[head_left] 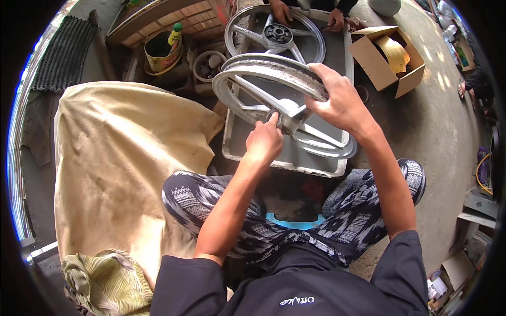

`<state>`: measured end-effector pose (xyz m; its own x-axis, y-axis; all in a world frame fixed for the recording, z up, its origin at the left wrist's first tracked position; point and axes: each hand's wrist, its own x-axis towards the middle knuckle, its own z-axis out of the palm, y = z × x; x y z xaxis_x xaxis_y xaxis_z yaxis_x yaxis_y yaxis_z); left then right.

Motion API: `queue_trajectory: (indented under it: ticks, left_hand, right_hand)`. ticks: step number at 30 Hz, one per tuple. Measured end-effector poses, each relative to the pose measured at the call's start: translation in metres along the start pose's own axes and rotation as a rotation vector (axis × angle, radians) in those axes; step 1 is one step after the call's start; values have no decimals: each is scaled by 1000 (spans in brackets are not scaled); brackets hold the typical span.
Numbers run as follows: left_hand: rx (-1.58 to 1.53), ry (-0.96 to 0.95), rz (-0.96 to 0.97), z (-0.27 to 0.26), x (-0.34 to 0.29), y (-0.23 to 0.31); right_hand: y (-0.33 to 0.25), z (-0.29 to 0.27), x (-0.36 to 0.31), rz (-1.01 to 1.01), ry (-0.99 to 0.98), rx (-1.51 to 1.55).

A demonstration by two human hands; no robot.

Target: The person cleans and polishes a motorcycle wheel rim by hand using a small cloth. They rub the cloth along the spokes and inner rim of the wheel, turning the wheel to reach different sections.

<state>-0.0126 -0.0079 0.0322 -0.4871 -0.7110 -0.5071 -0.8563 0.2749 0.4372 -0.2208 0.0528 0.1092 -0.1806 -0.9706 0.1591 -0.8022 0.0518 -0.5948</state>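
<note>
A spoked silver wheel rim [253,108], dull and dirty along its outer channel, is tilted over a shallow white-edged tray [311,170] of grey liquid. Wrapped over its upper right edge, my right hand [337,97] holds it up. My left hand [265,138] is at the spokes near the hub, its fingers curled and the index finger pressed forward; whatever it may hold there is too small to name. Beyond, a second silver wheel rim [247,34] lies at the tray's far end, with another person's hands [281,12] beside it.
A tan cloth [121,137] drapes over something at my left, with a patterned cloth [108,282] below. Behind it stand a bucket [161,58] with a green-capped bottle [175,36] and a small tub [210,66]. To the right sits an open cardboard box [371,60] holding a yellow roll [392,55].
</note>
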Motion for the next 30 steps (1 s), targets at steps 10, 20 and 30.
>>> queue_trajectory:
  ticks: [10, 20, 30]
  left_hand:
    - [-17, 32, -64, 5, -6, 10]
    - [15, 16, -36, 3, -12, 14]
    - [-6, -9, -48, -6, -17, 12]
  right_hand:
    - [0, 2, 0, -2, 47, -61]
    - [-6, -8, 2, 66, -13, 37]
    - [-5, -2, -1, -24, 71, 1]
